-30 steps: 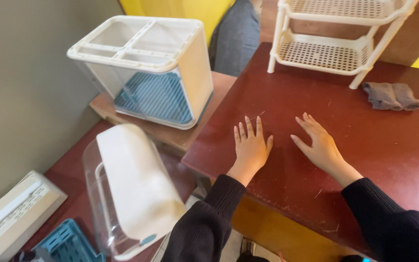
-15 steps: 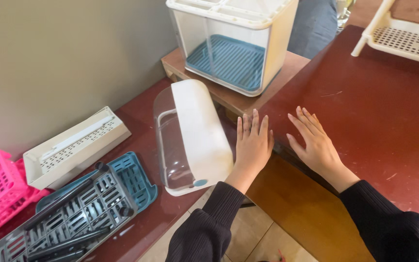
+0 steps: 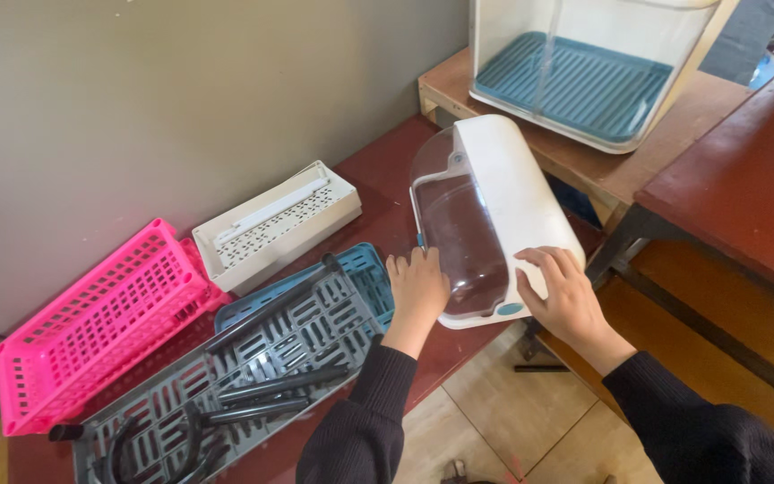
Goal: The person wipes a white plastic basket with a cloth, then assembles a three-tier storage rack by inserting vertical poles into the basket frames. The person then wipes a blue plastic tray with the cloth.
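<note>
Soft, even daylight, brightest at upper right. Faint shadows under clear-domed white cover (image 3: 485, 215); mild sheen on dome. Focus sharp throughout; slight wide-angle stretch at edges.

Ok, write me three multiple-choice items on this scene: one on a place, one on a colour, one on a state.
1. Where is the pink basket?
A. on the low table by the wall, left of the white slotted tray
B. on the floor tiles
C. inside the clear bin

2. What colour is the ribbed floor of the clear bin at the top?
A. red
B. blue
C. yellow

3. How do the hands meet the domed white and clear cover?
A. both are far from it
B. only one touches it
C. the left hand and right hand are at its two sides

Key: 1 A, the basket lies against the wall beside the white tray. 2 B, the ribbed floor shows blue through the clear walls. 3 C, one hand rests at each side of the cover's near end.
</note>
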